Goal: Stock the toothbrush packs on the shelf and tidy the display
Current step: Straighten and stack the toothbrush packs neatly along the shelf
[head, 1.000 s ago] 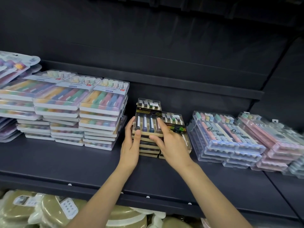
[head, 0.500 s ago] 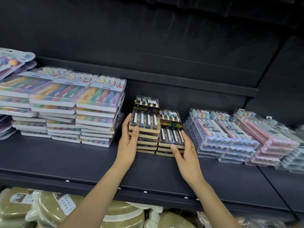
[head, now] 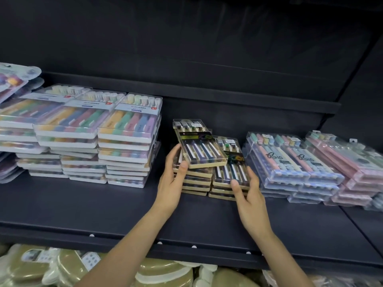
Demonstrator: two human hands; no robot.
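Mostly stocked, tidying left: two stacks of dark, tan-edged clear toothbrush packs (head: 209,175) on the dark shelf (head: 103,204), top pack askew. Left hand (head: 173,179) gripping the left stack's near corner; right hand (head: 247,195) pinching the right stack's front. Three pastel stacks left, two clear-boxed stacks right.

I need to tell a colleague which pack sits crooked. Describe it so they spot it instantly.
On the dark shelf, between the pastel stacks and the clear "Big" packs, stand two dark, gold-edged stacks. The top pack of the left one lies skewed, overlapping the right stack.
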